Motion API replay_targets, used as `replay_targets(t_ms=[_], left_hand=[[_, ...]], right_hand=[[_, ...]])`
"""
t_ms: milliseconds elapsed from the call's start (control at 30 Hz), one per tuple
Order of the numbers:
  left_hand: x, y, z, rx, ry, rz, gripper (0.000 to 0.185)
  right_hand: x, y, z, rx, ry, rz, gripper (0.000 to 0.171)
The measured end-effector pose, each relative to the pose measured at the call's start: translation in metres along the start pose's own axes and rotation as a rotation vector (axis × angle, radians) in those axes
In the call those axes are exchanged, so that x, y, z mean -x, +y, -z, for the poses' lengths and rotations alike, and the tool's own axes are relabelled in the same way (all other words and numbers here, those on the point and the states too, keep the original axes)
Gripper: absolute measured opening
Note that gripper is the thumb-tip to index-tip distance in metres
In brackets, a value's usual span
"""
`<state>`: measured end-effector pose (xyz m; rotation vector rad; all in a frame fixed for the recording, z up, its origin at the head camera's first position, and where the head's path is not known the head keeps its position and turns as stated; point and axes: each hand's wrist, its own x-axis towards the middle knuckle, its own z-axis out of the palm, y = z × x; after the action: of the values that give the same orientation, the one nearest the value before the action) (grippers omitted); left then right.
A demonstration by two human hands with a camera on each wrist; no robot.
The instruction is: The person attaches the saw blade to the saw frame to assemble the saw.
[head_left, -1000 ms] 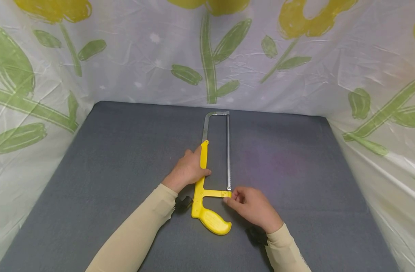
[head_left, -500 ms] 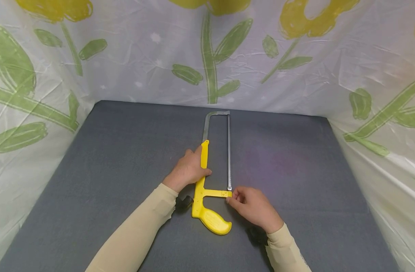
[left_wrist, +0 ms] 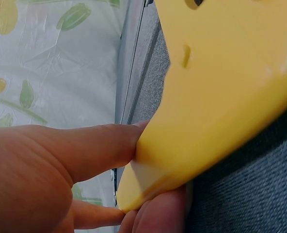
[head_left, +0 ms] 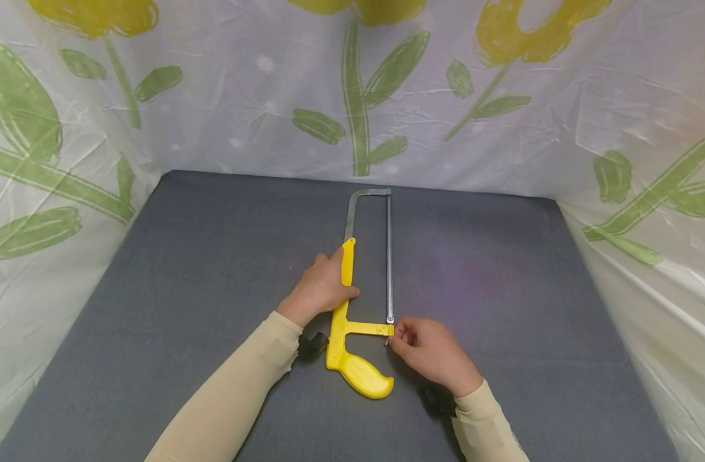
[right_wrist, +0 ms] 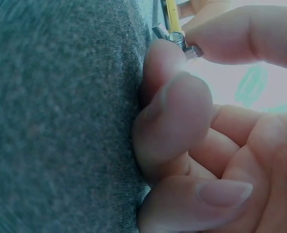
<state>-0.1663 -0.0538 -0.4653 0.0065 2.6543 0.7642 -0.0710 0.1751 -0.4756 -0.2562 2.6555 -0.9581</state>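
Note:
A yellow-handled hacksaw [head_left: 352, 359] lies flat on the grey table [head_left: 185, 276], its metal frame and blade [head_left: 390, 256] pointing away from me. My left hand [head_left: 320, 287] grips the yellow upper bar of the frame, fingers curled around it; the left wrist view shows the yellow plastic [left_wrist: 221, 97] held between thumb and fingers. My right hand [head_left: 424, 350] pinches the small metal nut [right_wrist: 192, 50] at the near end of the blade, beside the yellow crossbar [head_left: 366, 328].
Plastic sheeting [head_left: 352, 90] printed with green leaves and yellow flowers walls the table at the back and on both sides. Black wrist straps [head_left: 312, 344] sit on both forearms.
The right hand's fingers have shifted slightly at the blade's near end. The saw and left hand have stayed in place.

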Motion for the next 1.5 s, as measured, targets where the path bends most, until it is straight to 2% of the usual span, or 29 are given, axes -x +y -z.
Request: replay_targets(t_ms=[367,667,1300,1500], left_hand=[[0.0001,-0.0001,-0.0003,0.003,-0.001,0.001,0.106],[-0.0005,0.0003,0.0,0.001,-0.003,-0.002,0.106],[-0.0009,-0.0011,-0.0003,0.008,0.004,-0.013,0.105],[-0.0007,-0.0011,-0.0002,0.004,0.0,-0.013,0.105]], right_hand=[[0.0009,-0.0013,0.0023,0.003,0.005,0.049,0.013],[0.0005,0.0003,0.0031,-0.019,-0.024,0.022,0.01],[-0.0009,0.0025,0.0039,-0.023,-0.032,0.032,0.01],[0.0004,0.0014,0.0044,-0.025,-0.012,0.003,0.011]])
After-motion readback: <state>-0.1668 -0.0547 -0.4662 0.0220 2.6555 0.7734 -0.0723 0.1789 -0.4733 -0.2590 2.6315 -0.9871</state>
